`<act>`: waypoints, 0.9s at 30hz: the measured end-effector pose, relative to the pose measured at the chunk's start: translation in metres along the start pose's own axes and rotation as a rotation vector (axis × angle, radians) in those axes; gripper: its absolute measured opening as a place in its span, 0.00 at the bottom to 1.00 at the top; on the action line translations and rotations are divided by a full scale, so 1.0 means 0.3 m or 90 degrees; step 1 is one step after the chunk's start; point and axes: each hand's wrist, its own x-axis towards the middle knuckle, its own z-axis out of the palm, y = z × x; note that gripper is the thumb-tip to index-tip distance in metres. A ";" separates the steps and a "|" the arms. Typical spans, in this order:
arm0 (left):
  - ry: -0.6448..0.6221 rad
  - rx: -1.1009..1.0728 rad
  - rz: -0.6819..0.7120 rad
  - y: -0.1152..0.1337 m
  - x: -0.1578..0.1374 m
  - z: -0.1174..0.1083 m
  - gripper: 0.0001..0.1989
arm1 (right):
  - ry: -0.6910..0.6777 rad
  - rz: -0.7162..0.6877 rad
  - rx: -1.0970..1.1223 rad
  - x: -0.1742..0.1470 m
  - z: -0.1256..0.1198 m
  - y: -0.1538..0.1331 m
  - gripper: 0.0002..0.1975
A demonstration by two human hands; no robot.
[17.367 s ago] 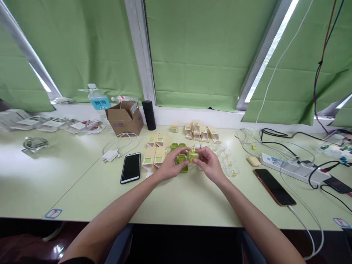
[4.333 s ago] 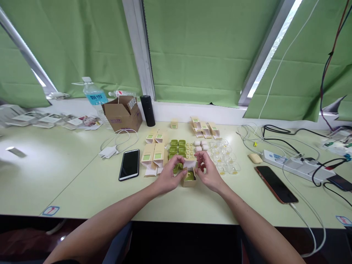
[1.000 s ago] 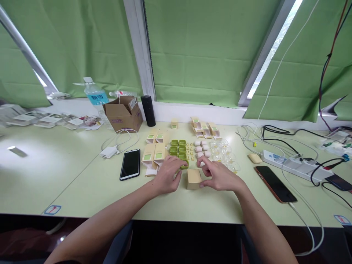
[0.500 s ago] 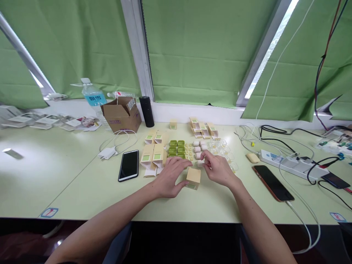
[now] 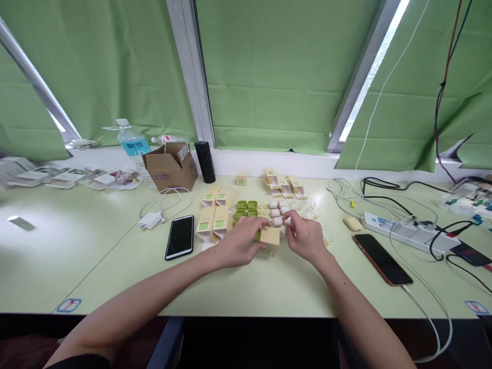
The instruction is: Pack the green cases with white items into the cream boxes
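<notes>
One small cream carton point(image 5: 269, 236), center frame, now sits higher than half a second ago. Left hand point(image 5: 243, 241) has closed in, carton between thumb and fingers. Right hand point(image 5: 306, 237) just beside it, fingers curled; can't tell whether tips meet or hold anything. Pale pink cylinders point(image 5: 277, 222) behind.

The small box point(image 5: 270, 236) is tan, the cups point(image 5: 252, 204) olive green, the cylinders point(image 5: 277, 222) pale pink.

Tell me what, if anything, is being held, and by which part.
The left grip holds the small tan box by its left side. Whether the right grip holds anything cannot be told.
</notes>
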 end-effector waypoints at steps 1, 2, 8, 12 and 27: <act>0.012 -0.008 -0.009 -0.012 0.028 -0.024 0.20 | 0.009 0.002 0.002 0.000 -0.001 0.000 0.10; 0.035 -0.017 -0.023 -0.029 0.061 -0.050 0.20 | 0.015 0.004 0.003 0.000 -0.002 -0.001 0.10; 0.156 0.040 -0.122 -0.257 0.320 -0.196 0.19 | 0.010 -0.005 -0.021 -0.003 0.008 -0.012 0.13; 0.136 0.145 -0.204 -0.440 0.443 -0.232 0.20 | -0.017 -0.006 -0.041 -0.004 0.022 -0.016 0.13; 0.048 0.256 -0.278 -0.699 0.511 -0.133 0.21 | -0.102 -0.020 -0.075 -0.012 0.024 -0.044 0.16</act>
